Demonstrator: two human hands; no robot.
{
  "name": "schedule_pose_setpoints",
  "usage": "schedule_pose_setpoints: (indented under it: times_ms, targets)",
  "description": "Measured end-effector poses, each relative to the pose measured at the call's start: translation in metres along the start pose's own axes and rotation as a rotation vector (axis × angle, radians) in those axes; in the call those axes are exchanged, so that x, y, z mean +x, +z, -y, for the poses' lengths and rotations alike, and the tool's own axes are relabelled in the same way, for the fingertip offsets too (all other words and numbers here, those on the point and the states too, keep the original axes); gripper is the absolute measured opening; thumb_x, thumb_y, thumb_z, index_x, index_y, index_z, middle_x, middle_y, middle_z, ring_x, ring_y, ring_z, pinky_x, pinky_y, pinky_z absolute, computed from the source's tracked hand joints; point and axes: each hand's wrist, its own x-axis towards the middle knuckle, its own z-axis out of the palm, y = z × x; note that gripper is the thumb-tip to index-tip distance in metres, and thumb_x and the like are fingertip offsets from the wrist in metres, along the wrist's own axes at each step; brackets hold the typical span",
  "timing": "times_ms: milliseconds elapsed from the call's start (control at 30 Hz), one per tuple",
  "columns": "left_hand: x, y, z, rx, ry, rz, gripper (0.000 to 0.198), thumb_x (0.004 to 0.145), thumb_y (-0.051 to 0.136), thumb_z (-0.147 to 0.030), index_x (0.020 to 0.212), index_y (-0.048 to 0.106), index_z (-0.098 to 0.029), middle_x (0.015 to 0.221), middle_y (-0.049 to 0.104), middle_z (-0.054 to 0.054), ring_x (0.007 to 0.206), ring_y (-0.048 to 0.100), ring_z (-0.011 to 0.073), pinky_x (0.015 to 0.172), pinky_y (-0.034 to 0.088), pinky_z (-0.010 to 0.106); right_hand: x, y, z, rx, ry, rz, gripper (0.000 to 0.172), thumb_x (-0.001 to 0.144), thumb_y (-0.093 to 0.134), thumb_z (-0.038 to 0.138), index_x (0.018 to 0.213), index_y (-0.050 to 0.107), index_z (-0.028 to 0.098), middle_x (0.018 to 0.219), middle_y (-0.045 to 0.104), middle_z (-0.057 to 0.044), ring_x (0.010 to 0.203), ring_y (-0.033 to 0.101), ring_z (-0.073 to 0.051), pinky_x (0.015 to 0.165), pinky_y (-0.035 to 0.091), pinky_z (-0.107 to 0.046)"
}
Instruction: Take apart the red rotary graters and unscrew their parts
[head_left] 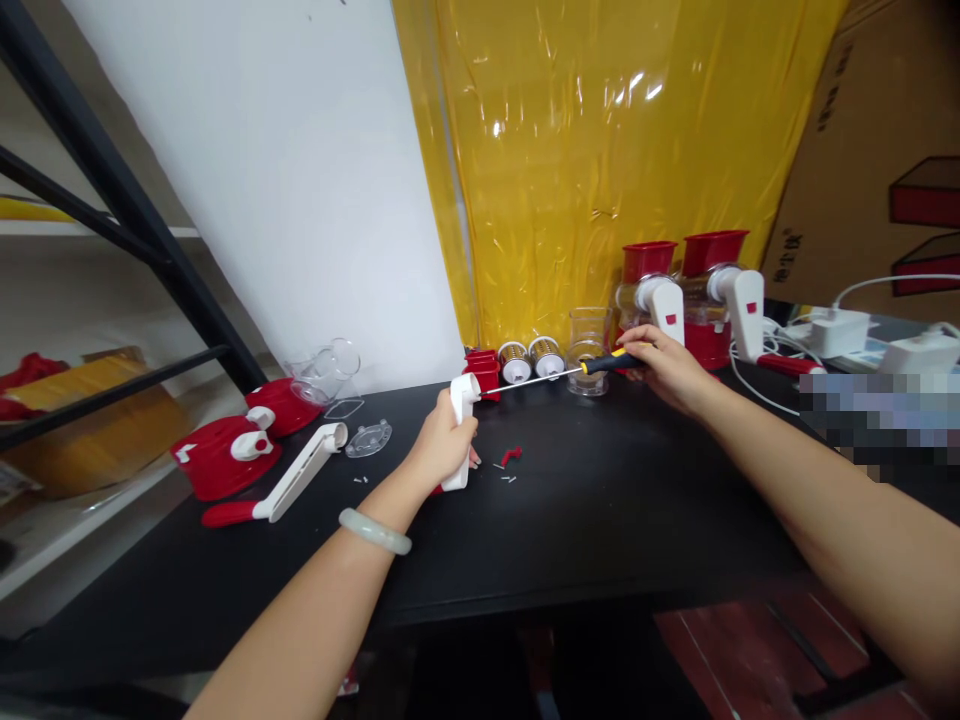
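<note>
My left hand (442, 445) is closed around a white crank handle (460, 400), held upright over the black table (600, 520). My right hand (667, 368) grips the black and yellow handle of a long screwdriver (611, 362). Its thin shaft runs left and its tip meets the top of the white crank handle. A small red plastic part (511, 456) and a few tiny screws (504, 472) lie on the table just right of my left hand.
At the left lie red housings (225, 455), another white crank with a red grip (296, 480), and clear plastic parts (326, 370). Behind stand two metal drums (531, 360), a clear cup (589, 345), and two assembled red and white grinders (694, 295). White chargers (840, 330) sit far right.
</note>
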Motion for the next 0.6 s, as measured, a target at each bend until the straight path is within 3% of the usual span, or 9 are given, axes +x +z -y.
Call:
schedule_pose_setpoints:
  times_ms: [67, 133, 233, 333, 400, 500, 600]
  targets:
    - [-0.0002, 0.0, 0.0, 0.0, -0.002, -0.001, 0.04, 0.08, 0.049, -0.02, 0.118, 0.036, -0.022, 0.072, 0.058, -0.004, 0.043, 0.063, 0.0171, 0.041, 0.052, 0.028, -0.001, -0.0002, 0.0015, 0.144, -0.017, 0.053, 0.031, 0.061, 0.078, 0.032, 0.086, 0.06, 0.026, 0.082, 0.06, 0.001, 0.066, 0.056, -0.013, 0.053, 0.047, -0.025]
    - [-0.0001, 0.0, 0.0002, 0.001, -0.008, -0.003, 0.04, 0.08, 0.05, -0.02, 0.118, 0.036, -0.022, 0.072, 0.058, -0.004, 0.043, 0.063, 0.0168, 0.042, 0.052, 0.028, -0.0004, -0.0017, 0.0017, 0.161, -0.016, 0.082, 0.031, 0.064, 0.076, 0.039, 0.088, 0.061, 0.027, 0.087, 0.062, 0.0, 0.072, 0.059, -0.016, 0.055, 0.05, -0.027]
    - [-0.0001, 0.0001, 0.0005, -0.003, -0.006, -0.001, 0.039, 0.08, 0.05, -0.019, 0.117, 0.036, -0.021, 0.072, 0.058, -0.004, 0.043, 0.063, 0.017, 0.042, 0.052, 0.028, 0.0026, -0.0042, -0.001, -0.059, 0.003, 0.026, 0.037, 0.08, 0.06, 0.06, 0.081, 0.062, 0.023, 0.07, 0.059, -0.002, 0.056, 0.054, -0.015, 0.045, 0.041, -0.026]
    - [-0.0007, 0.0003, -0.0001, -0.008, -0.005, 0.009, 0.038, 0.081, 0.05, -0.019, 0.116, 0.037, -0.021, 0.071, 0.057, -0.003, 0.043, 0.063, 0.0177, 0.041, 0.051, 0.029, 0.0035, -0.0039, -0.0037, -0.203, -0.005, -0.043, 0.036, 0.081, 0.061, 0.059, 0.078, 0.061, 0.022, 0.058, 0.052, 0.001, 0.044, 0.043, -0.011, 0.04, 0.033, -0.024]
    - [-0.0015, 0.0008, -0.001, -0.013, -0.003, 0.011, 0.038, 0.081, 0.05, -0.019, 0.116, 0.037, -0.021, 0.072, 0.057, -0.003, 0.043, 0.062, 0.0178, 0.041, 0.052, 0.029, 0.0018, -0.002, -0.0033, -0.069, -0.037, -0.041, 0.028, 0.072, 0.075, 0.044, 0.085, 0.06, 0.025, 0.067, 0.056, 0.003, 0.051, 0.05, -0.011, 0.046, 0.039, -0.024]
    - [-0.0028, 0.0018, -0.0028, -0.022, -0.003, 0.019, 0.038, 0.081, 0.051, -0.019, 0.116, 0.037, -0.021, 0.072, 0.057, -0.004, 0.043, 0.062, 0.0174, 0.041, 0.051, 0.029, -0.0008, 0.0003, -0.0003, 0.201, -0.034, 0.028, 0.041, 0.058, 0.082, 0.031, 0.091, 0.058, 0.028, 0.082, 0.061, 0.004, 0.071, 0.061, -0.013, 0.061, 0.051, -0.026]
    - [-0.0034, 0.0025, -0.0035, -0.02, -0.015, 0.026, 0.037, 0.081, 0.052, -0.02, 0.115, 0.038, -0.021, 0.069, 0.056, -0.005, 0.043, 0.062, 0.0169, 0.042, 0.051, 0.028, 0.0007, -0.0004, 0.0006, 0.193, -0.001, 0.024, 0.032, 0.068, 0.074, 0.049, 0.085, 0.059, 0.026, 0.078, 0.062, 0.001, 0.07, 0.062, -0.016, 0.057, 0.052, -0.028]
